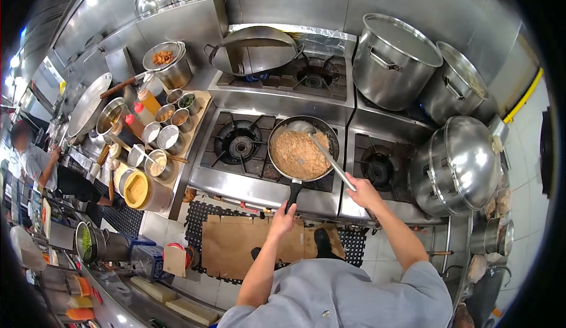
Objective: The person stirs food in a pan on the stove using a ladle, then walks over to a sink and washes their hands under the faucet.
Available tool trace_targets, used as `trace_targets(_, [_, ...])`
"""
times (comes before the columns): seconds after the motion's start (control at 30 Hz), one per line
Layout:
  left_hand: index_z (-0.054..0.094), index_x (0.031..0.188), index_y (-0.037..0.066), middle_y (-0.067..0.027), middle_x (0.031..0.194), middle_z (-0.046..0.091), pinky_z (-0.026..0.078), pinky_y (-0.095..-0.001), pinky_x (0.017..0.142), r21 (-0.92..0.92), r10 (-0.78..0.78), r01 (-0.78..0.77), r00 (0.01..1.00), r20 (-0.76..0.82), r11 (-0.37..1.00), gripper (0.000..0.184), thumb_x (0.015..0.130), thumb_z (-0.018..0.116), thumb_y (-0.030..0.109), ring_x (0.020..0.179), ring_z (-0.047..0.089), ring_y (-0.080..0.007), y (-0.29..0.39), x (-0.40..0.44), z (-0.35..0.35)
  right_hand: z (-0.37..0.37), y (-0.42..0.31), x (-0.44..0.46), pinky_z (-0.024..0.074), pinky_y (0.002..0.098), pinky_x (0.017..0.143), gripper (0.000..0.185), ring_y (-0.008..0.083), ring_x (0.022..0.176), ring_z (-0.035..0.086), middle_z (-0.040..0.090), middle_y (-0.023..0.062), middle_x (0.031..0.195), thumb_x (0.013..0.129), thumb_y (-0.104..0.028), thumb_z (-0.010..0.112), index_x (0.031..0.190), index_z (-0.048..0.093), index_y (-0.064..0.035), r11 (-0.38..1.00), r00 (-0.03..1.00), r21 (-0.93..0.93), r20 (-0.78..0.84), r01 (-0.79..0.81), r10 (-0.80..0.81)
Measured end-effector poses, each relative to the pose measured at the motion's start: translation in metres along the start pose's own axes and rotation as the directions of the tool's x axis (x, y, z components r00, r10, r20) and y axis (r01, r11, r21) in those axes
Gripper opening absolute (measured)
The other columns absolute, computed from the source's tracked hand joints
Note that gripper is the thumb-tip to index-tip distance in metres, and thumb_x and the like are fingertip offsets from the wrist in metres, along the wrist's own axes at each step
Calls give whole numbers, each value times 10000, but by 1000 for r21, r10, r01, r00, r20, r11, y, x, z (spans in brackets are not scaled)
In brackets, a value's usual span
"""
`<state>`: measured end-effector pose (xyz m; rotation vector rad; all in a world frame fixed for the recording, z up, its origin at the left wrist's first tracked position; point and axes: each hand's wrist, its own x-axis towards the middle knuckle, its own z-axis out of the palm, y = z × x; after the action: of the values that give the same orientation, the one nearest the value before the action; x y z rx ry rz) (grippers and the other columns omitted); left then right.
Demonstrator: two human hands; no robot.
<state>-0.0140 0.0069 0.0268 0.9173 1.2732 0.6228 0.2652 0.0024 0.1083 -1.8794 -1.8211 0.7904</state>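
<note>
A dark frying pan [336, 145] sits on the front burner of the stove, filled with an orange-brown, crumbly food [299, 153] that looks like fried rice or mince. My left hand [283, 220] is closed around the pan's black handle [293, 197]. In my right hand [364, 191] is the long metal handle of a ladle [330, 158]. Its bowl rests in the food at the far side of the pan, partly covered. The exact kind of food cannot be made out.
A wok [253, 51] stands on the back burner. Large stockpots [392, 62] and a domed steamer [466, 163] crowd the right. To the left, a counter holds squeeze bottles [147, 99], small tins [170, 138] and a yellow-lidded tub [137, 190]. A co-worker [38, 163] stands far left.
</note>
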Motion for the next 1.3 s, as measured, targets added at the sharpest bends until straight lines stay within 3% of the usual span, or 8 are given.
trace_targets(0.2, [500, 1064, 113, -3, 598, 462, 325, -259, 360, -22, -16, 16, 1000, 6, 1000, 303, 905, 544, 368, 401, 405, -97, 4, -1, -1, 9, 3, -10, 467, 426, 738, 608, 396, 808, 579, 586, 237, 926, 764, -64, 559, 1348, 394, -102, 982, 985, -111, 87, 156, -146])
trace_targets(0.3, [502, 1098, 117, -6, 601, 467, 330, -259, 362, -29, -58, 58, 998, 3, 998, 330, 900, 552, 376, 407, 412, -98, 0, 3, -1, -18, 21, -28, 480, 413, 730, 633, 346, 759, 589, 593, 165, 909, 720, -31, 580, 1322, 461, -184, 909, 959, -313, 152, 277, -239])
trace_targets(0.43, [494, 1171, 135, -8, 608, 474, 336, -259, 366, 3, -24, 24, 1000, -12, 1000, 376, 895, 558, 382, 413, 418, -101, 0, 4, -3, -81, 14, -36, 478, 404, 700, 634, 337, 740, 585, 580, 162, 840, 704, -7, 585, 1311, 474, -152, 881, 938, -368, 282, 299, -201])
trace_targets(0.63, [460, 1263, 159, -6, 620, 483, 348, -256, 374, 9, -62, 63, 998, -17, 998, 447, 892, 556, 391, 424, 432, -98, -3, 3, -2, -63, 22, -4, 468, 340, 662, 579, 246, 667, 603, 628, 218, 830, 788, -115, 611, 1336, 425, -93, 989, 995, -115, 52, 87, -82])
trace_targets(0.73, [453, 1271, 153, -6, 619, 481, 352, -251, 379, 35, -42, 42, 999, 1, 999, 455, 896, 550, 390, 433, 434, -95, 2, 4, -2, -39, 10, 12, 469, 356, 664, 589, 254, 650, 600, 610, 237, 780, 801, -117, 603, 1352, 398, -98, 992, 980, -37, 153, -120, 125])
trace_targets(1.0, [436, 1285, 130, -1, 599, 465, 334, -259, 360, -60, -63, 63, 998, 6, 996, 471, 899, 549, 373, 403, 410, -99, -2, 3, -4, -85, -9, -51, 467, 369, 649, 585, 316, 644, 599, 599, 257, 821, 789, -116, 600, 1341, 408, -85, 980, 941, -121, 317, 161, -115])
trace_targets(1.17, [433, 1279, 136, 0, 589, 455, 324, -257, 357, -32, -69, 69, 998, 12, 997, 462, 896, 559, 363, 402, 405, -95, -2, 4, -5, -116, -50, -93, 482, 350, 667, 585, 316, 690, 628, 609, 260, 880, 761, -151, 609, 1319, 443, -95, 985, 921, -138, 362, -103, 147])
trace_targets(1.3, [457, 1240, 158, 4, 588, 450, 313, -254, 353, -82, -105, 109, 993, 52, 991, 417, 895, 562, 367, 403, 400, -88, -5, 8, -5, -101, -55, -76, 474, 369, 697, 566, 342, 720, 623, 608, 257, 858, 773, -170, 613, 1312, 453, -96, 971, 910, -173, 351, -167, 220])
